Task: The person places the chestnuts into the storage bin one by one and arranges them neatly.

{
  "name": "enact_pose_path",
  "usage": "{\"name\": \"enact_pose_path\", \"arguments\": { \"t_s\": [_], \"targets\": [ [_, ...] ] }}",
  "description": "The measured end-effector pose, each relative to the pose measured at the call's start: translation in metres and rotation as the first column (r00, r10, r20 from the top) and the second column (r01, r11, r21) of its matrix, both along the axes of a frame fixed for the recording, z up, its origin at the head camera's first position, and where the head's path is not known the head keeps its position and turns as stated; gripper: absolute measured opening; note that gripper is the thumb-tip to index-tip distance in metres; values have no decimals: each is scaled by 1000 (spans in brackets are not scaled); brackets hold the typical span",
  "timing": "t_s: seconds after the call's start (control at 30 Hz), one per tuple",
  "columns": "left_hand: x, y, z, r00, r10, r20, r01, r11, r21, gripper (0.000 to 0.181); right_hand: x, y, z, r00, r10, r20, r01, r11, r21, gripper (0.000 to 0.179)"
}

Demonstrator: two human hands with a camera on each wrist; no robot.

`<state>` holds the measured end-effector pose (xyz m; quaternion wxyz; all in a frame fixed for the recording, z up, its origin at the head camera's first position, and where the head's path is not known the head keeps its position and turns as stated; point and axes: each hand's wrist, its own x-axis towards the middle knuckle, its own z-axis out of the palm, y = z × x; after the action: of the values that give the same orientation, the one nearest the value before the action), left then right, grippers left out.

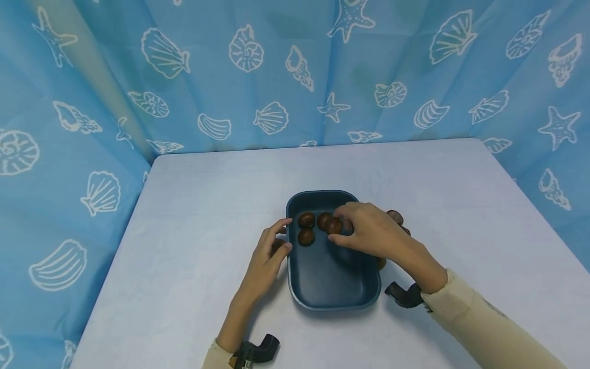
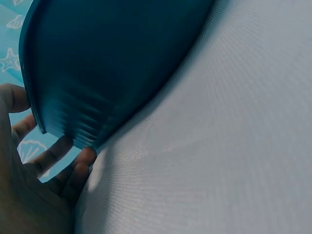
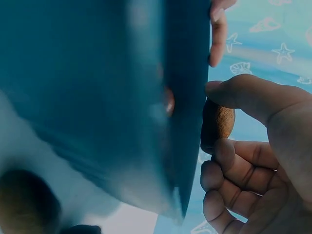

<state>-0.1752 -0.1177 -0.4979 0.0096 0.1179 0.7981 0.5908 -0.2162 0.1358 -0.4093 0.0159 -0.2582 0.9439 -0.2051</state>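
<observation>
A dark blue rectangular tray (image 1: 334, 287) lies on the table. Four-sided and shallow, it has several brown chestnuts, such as one chestnut (image 1: 306, 237), toward its far end. My right hand (image 1: 373, 228) is over the tray and pinches a chestnut (image 3: 219, 122) between thumb and fingers. In the right wrist view this chestnut shows a rough tan patch. My left hand (image 1: 265, 261) rests its fingertips against the tray's left side. Seen from the left wrist, those fingers (image 2: 56, 151) touch the outer wall and the thumb side is near the rim.
More chestnuts (image 1: 395, 217) lie on the white-covered table (image 1: 193, 246) right of the tray, partly hidden by my right arm. A blue curtain (image 1: 276, 77) with white shells hangs behind and at the sides. A black camera mount (image 1: 405, 295) sticks out from my right wrist.
</observation>
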Motion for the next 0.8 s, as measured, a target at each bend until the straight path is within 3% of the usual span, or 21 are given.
{"name": "enact_pose_path", "arguments": {
  "t_s": [0.3,0.8],
  "targets": [
    [2,0,-2,1000,1,8,-1,1000,0,49,-5,-10,7,999,-5,38,4,1000,22,48],
    [-3,-1,-4,1000,-7,0,7,1000,-9,49,-17,-26,6,999,17,29,-18,999,26,40]
  ]
}}
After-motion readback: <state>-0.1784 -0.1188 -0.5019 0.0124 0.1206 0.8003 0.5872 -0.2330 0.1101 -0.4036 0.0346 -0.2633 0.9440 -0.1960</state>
